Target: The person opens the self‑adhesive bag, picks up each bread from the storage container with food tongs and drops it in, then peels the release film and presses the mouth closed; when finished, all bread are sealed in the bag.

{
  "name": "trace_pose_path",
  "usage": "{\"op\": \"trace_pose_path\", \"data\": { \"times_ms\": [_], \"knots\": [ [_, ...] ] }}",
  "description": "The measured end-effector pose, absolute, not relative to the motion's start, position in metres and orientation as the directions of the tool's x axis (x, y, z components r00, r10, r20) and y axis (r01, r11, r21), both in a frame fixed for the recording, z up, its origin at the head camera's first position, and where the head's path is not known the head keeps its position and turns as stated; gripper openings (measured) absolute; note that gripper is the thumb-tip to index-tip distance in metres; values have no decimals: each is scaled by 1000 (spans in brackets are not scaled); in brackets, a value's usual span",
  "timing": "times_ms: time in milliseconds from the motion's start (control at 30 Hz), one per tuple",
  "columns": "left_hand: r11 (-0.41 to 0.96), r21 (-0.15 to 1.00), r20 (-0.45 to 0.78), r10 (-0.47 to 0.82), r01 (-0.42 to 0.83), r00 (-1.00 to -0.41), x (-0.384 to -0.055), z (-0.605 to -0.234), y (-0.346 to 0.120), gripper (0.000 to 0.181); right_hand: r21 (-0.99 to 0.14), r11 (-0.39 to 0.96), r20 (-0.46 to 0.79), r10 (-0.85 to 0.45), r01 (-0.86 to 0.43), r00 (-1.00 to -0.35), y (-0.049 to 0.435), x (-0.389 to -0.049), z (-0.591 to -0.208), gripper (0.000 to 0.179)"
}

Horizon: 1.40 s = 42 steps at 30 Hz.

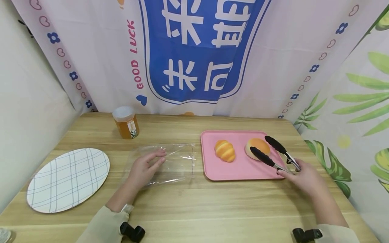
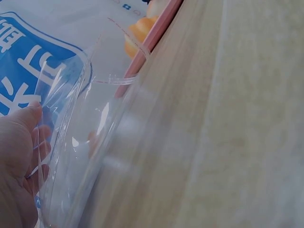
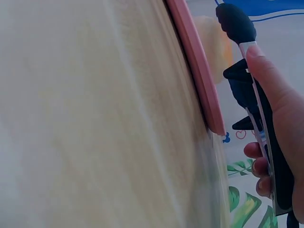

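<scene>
From where I stand, the right hand [image 1: 307,177], at right of the frame, grips the tongs [image 1: 262,156], their tips parted about the bun [image 1: 257,144]; whether they touch it I can't tell. The bun sits on the pink tray [image 1: 225,172], right of centre, with the roll [image 1: 225,151] to its left. Left of centre, the left hand [image 1: 146,170] holds the clear bag [image 1: 179,162] between thumb and fingers. An uneven squeeze could, I'd guess, send the bun skidding across the tray, and too hard a one might dent it. The bag looks thin and limp, so it could fold flat or slide if that hold loosens.
</scene>
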<state>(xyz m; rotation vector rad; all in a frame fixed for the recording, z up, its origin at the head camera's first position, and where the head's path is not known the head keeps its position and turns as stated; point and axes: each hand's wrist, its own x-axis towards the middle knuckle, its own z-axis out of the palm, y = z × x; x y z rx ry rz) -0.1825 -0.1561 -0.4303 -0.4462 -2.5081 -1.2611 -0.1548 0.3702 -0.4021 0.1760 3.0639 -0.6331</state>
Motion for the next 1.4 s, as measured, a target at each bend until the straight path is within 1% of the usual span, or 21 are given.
{"op": "trace_pose_path", "data": {
  "times_ms": [67,300,433,633,833,1000,1133,1200,1267,1400],
  "knots": [
    [567,721,393,140,399,-909,-182,-430,-157,19,-377,919,-40,107,114,-993,370,-155,-402,72],
    [566,733,369,134,377,-920,-179,-431,-159,19,-302,947,-89,86,109,-992,368,-158,-401,92],
    [566,737,361,131,369,-923,-178,-431,-160,20,-278,953,-107,90,116,-990,366,-158,-399,98],
    [566,730,376,137,384,-917,-178,-431,-159,20,-271,956,-99,88,112,-991,361,-155,-395,101],
    [564,717,396,152,409,-905,-180,-431,-157,21,-308,948,-72,58,77,-996,343,-152,-382,96],
    [567,715,390,164,410,-906,-180,-431,-156,21,-328,944,-17,-53,-45,-998,314,-151,-364,100],
    [569,711,386,175,414,-905,-180,-430,-155,22,-327,925,56,-187,-195,-981,287,-152,-358,88],
    [572,704,391,184,422,-902,-181,-431,-155,23,-293,918,83,-256,-269,-963,274,-154,-358,82],
    [576,696,394,193,429,-899,-181,-431,-155,23,-254,912,88,-310,-322,-947,261,-157,-359,80],
    [590,685,391,197,428,-899,-180,-431,-155,23,-187,902,61,-385,-389,-921,240,-165,-360,79]
  ]
}}
